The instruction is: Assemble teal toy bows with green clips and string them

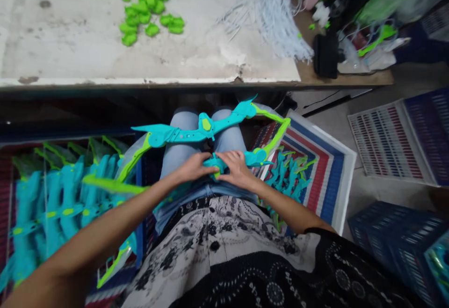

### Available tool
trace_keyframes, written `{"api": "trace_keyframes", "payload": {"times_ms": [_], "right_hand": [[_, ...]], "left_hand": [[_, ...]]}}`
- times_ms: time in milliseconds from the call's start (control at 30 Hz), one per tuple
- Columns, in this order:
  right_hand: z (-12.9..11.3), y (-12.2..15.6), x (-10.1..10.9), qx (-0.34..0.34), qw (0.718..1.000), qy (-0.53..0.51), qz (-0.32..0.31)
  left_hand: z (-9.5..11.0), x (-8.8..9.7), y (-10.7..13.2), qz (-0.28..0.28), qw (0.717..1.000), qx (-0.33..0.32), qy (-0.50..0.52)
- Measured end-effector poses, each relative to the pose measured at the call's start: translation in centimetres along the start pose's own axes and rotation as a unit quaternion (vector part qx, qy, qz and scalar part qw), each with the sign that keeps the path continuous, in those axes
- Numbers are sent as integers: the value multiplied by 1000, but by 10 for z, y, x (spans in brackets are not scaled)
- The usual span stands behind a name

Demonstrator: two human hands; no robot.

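A turquoise and lime-green toy bow (189,135) lies across my knees, its green limbs reaching out on both sides. Nearer my waist is a second turquoise toy bow part (255,158), with a green piece at its middle. My left hand (194,166) pinches this part from the left. From the right, my right hand (236,167) grips the same part, its fingers over the top and thumb below. Both hands partly cover the middle, so the exact grip there is hidden. At the right, a green limb (278,137) runs between the two turquoise pieces.
A worn white table (196,60) bears green plastic pieces (145,8) and a bundle of white cords (277,13). Crates of similar bows (66,205) stand at left, and a striped crate (329,172) at right. More crates (389,144) stand on the floor farther right.
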State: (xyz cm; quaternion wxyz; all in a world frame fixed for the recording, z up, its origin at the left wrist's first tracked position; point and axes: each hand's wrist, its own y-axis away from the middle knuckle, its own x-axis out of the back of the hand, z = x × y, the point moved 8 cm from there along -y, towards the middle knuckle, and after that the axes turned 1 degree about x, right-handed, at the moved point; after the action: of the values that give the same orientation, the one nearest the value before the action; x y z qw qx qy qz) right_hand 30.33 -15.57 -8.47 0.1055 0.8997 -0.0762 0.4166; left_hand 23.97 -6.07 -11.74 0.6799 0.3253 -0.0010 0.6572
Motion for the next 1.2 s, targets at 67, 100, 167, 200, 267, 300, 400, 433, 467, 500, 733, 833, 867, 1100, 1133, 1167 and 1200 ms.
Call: {"api": "trace_keyframes", "payload": {"times_ms": [67,100,167,200,267,300,400,433,467,500,733,833,867,1100,1133,1167,1200], "right_hand": [[0,-7,23,21,997,-66,-28],[4,-14,45,17,996,-91,-10],[23,-35,108,-18,990,-94,103],[36,-48,144,-44,980,-65,181],[61,-80,205,-87,954,11,285],[74,-101,227,-109,945,46,305],[107,-171,265,-171,931,111,302],[115,-195,270,-183,931,120,293],[119,-217,273,-185,931,127,287],[120,-239,274,-177,934,134,282],[104,-326,256,-113,952,192,209],[104,-304,248,-49,957,232,166],[107,-287,249,-27,959,234,157],[158,-164,294,-75,968,66,231],[163,-155,304,-117,953,58,275],[167,-150,312,-162,935,65,309],[169,-149,315,-208,920,82,322]], "left_hand": [[12,2,19,47,998,-15,-47],[20,4,29,78,993,-33,-87],[35,9,49,152,967,-84,-187],[41,11,56,191,947,-105,-237],[42,13,63,254,908,-119,-311],[39,12,62,270,896,-116,-334],[24,3,52,273,884,-103,-365],[20,-1,49,269,884,-106,-368],[17,-4,47,264,885,-110,-368],[15,-6,47,261,886,-115,-366],[4,-1,49,243,897,-139,-341],[-2,4,51,243,894,-152,-345],[-4,6,52,238,892,-157,-351],[-8,18,52,182,890,-192,-371],[-7,19,51,180,891,-194,-370],[-5,19,50,178,891,-196,-369],[-4,18,50,177,891,-199,-368]]}}
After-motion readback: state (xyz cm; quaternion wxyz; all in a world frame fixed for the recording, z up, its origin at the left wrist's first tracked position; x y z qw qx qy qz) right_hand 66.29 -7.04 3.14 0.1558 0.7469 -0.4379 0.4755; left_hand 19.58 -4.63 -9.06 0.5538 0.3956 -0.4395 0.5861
